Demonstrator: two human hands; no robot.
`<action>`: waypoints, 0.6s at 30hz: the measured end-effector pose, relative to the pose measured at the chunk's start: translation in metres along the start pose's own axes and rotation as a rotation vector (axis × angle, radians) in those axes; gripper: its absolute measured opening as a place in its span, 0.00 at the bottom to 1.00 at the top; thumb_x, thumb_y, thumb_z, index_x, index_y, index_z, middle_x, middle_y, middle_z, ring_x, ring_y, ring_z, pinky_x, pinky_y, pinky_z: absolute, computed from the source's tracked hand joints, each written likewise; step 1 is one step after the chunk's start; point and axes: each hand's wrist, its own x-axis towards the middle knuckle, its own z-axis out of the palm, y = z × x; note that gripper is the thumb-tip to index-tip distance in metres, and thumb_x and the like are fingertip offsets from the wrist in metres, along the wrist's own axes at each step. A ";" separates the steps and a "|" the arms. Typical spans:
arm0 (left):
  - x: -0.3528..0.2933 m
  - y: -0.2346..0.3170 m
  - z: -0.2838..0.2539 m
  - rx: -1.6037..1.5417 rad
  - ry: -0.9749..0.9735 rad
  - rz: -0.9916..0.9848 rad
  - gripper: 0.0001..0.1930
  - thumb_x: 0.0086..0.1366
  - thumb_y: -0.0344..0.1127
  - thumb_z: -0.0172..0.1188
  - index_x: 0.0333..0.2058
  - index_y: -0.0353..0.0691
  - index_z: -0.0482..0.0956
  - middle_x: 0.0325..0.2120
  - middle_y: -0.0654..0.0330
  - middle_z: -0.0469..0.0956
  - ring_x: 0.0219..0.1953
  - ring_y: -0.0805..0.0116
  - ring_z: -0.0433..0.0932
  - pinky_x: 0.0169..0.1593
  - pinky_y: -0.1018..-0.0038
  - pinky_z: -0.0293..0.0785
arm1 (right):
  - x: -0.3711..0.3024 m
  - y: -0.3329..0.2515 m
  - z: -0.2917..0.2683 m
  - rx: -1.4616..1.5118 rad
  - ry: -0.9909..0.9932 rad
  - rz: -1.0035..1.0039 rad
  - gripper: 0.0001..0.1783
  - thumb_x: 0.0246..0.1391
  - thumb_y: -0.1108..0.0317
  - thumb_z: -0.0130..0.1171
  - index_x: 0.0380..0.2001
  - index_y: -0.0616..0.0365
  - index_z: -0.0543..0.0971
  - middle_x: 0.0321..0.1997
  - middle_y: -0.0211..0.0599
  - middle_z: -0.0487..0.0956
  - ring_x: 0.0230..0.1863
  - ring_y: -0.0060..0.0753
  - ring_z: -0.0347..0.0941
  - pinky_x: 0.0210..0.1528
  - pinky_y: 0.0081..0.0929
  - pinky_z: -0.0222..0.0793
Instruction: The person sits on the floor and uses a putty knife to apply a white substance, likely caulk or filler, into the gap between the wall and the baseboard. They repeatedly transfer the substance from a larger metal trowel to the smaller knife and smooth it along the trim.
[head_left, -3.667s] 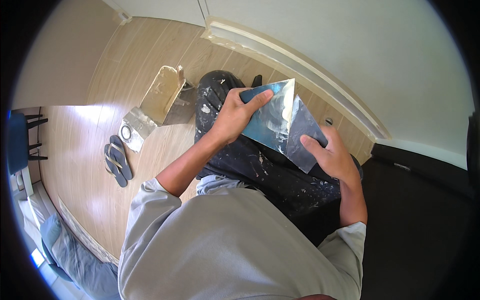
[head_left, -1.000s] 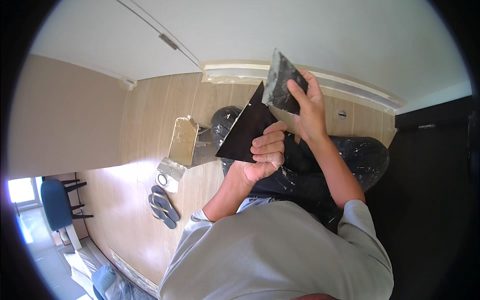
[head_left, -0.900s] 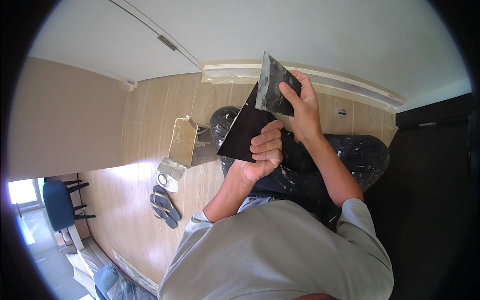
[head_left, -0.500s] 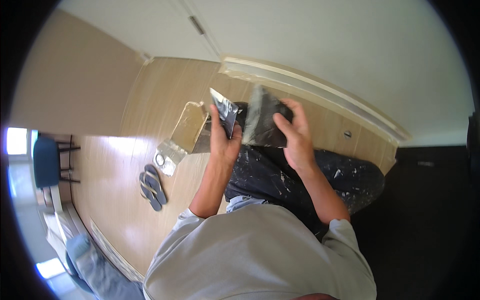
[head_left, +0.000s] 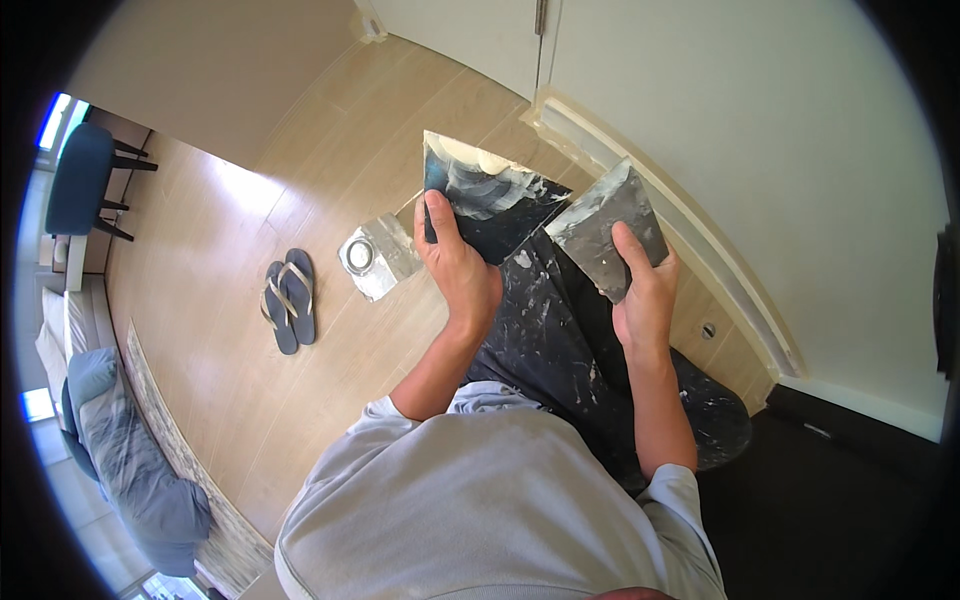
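Observation:
My left hand (head_left: 462, 275) grips a dark flat putty scraper (head_left: 490, 205), thumb on its face. Cream putty lines the scraper's far edge, and pale smears cross its surface. In my right hand (head_left: 645, 300) is a grey, putty-stained scraper (head_left: 605, 245), its thumb pressed flat on the near face. The two blades come close together at their neighbouring corners; whether they touch I cannot tell. Both are held above my paint-spattered dark trousers (head_left: 540, 320). Next to my left wrist, a silvery flat packet (head_left: 378, 257) with a round ring lies on the floor.
Dark flip-flops (head_left: 290, 303) lie on the wood floor (head_left: 225, 350) to the left. A pale wall (head_left: 760, 150) with a taped skirting board (head_left: 690, 240) runs along the far right. A small round floor fitting (head_left: 708, 330) sits near it. A blue chair (head_left: 80, 180) stands far left.
My view has turned, shifting the room in the picture. The left scraper now shows its broad putty-smeared face, and the right one is tilted. The cream-coloured tub seen before is now mostly hidden.

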 end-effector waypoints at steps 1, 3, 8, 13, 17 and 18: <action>0.000 -0.001 0.000 -0.008 -0.004 0.012 0.22 0.71 0.49 0.54 0.51 0.36 0.70 0.44 0.57 0.76 0.43 0.67 0.78 0.47 0.69 0.78 | 0.000 0.001 0.002 -0.001 0.012 -0.011 0.18 0.56 0.72 0.64 0.48 0.67 0.77 0.45 0.37 0.80 0.45 0.25 0.75 0.52 0.24 0.69; 0.000 -0.002 -0.001 -0.006 -0.012 0.036 0.21 0.71 0.48 0.54 0.51 0.35 0.70 0.42 0.57 0.77 0.41 0.68 0.80 0.44 0.70 0.79 | -0.001 0.003 0.007 -0.028 0.038 -0.045 0.17 0.55 0.72 0.64 0.48 0.67 0.77 0.45 0.37 0.80 0.45 0.25 0.75 0.51 0.24 0.69; 0.000 -0.006 -0.004 0.052 -0.021 0.112 0.19 0.72 0.46 0.54 0.49 0.34 0.71 0.38 0.57 0.80 0.35 0.68 0.81 0.39 0.72 0.80 | 0.001 0.011 0.013 -0.133 0.074 -0.103 0.16 0.55 0.73 0.65 0.46 0.68 0.78 0.43 0.38 0.81 0.43 0.24 0.75 0.49 0.23 0.70; -0.002 -0.006 -0.013 0.217 -0.098 0.122 0.17 0.72 0.43 0.54 0.46 0.32 0.74 0.38 0.58 0.80 0.35 0.72 0.80 0.38 0.75 0.78 | 0.005 0.015 0.009 -0.160 0.044 -0.073 0.15 0.56 0.72 0.64 0.45 0.69 0.78 0.42 0.37 0.81 0.40 0.24 0.76 0.48 0.23 0.71; -0.017 -0.011 -0.017 0.382 -0.142 0.092 0.16 0.73 0.41 0.53 0.43 0.31 0.76 0.36 0.63 0.79 0.35 0.79 0.74 0.39 0.81 0.70 | 0.003 0.017 0.013 -0.329 -0.008 -0.118 0.14 0.56 0.70 0.64 0.43 0.69 0.79 0.40 0.36 0.81 0.39 0.23 0.75 0.45 0.23 0.70; -0.020 -0.011 -0.017 0.396 -0.159 0.061 0.16 0.73 0.41 0.53 0.43 0.31 0.76 0.35 0.64 0.78 0.36 0.80 0.72 0.40 0.81 0.68 | 0.003 0.017 0.014 -0.334 -0.018 -0.122 0.15 0.56 0.70 0.65 0.42 0.69 0.79 0.39 0.36 0.81 0.39 0.22 0.75 0.45 0.22 0.70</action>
